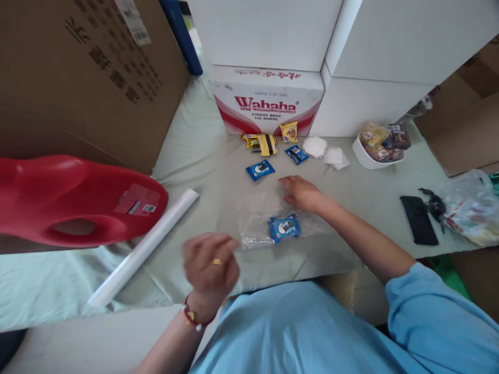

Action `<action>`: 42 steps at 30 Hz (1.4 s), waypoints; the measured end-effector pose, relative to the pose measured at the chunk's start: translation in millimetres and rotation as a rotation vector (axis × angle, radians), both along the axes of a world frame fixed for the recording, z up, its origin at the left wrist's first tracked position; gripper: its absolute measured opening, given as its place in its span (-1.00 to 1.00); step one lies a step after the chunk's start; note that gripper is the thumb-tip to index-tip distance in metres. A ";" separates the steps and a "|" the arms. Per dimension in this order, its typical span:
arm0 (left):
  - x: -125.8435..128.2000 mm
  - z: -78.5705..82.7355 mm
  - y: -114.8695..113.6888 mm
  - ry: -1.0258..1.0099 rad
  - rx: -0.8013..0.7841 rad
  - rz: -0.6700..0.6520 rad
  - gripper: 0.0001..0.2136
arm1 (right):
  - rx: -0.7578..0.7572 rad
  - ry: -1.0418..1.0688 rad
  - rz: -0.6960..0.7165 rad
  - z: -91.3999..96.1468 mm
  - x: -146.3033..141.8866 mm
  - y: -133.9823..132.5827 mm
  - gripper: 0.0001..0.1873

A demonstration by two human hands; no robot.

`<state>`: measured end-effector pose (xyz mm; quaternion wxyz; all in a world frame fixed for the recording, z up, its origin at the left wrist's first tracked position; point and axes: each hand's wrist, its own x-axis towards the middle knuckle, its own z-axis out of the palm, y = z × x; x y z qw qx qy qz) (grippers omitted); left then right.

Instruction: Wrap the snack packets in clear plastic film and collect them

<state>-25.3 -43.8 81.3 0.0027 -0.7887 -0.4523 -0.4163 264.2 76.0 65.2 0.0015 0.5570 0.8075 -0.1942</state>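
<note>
A clear plastic film or bag [255, 208] lies flat on the cloth-covered table in front of me. Small blue snack packets [286, 227], stacked together, rest at its near side. My right hand [302, 193] is over the film's far right part, fingers stretched out and apart, with no object visible in it. Close to the film's near left corner, my left hand [211, 262] is raised with curled fingers, blurred; whatever is inside them is hidden. Beyond the film lie a blue packet [260, 170] and a second blue packet [296, 154].
Yellow snack packs [267, 145] and folded white tissues [315, 147] lie before a Wahaha carton [268, 101]. A white tub [374, 160] of snacks and a black phone [419, 220] are on the right. Leftward are a white roll [144, 249] and a red jug [78, 192].
</note>
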 end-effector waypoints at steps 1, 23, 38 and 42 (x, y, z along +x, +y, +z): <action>10.5 2.1 -3.7 0.064 -0.041 -0.170 -0.65 | -0.014 -0.037 0.002 -3.5 -7.6 4.2 -0.32; 81.6 -50.2 2.7 0.373 -0.358 -0.126 -0.68 | 0.046 0.049 0.321 14.2 -0.4 -89.8 -0.65; 10.9 -81.1 43.1 -0.210 -0.626 0.254 -0.54 | -0.073 0.333 0.234 -25.8 -5.9 -110.4 -0.59; 17.1 -70.7 37.1 0.064 -0.696 0.027 -0.68 | -0.122 0.360 0.126 -25.4 -8.5 -109.2 -0.58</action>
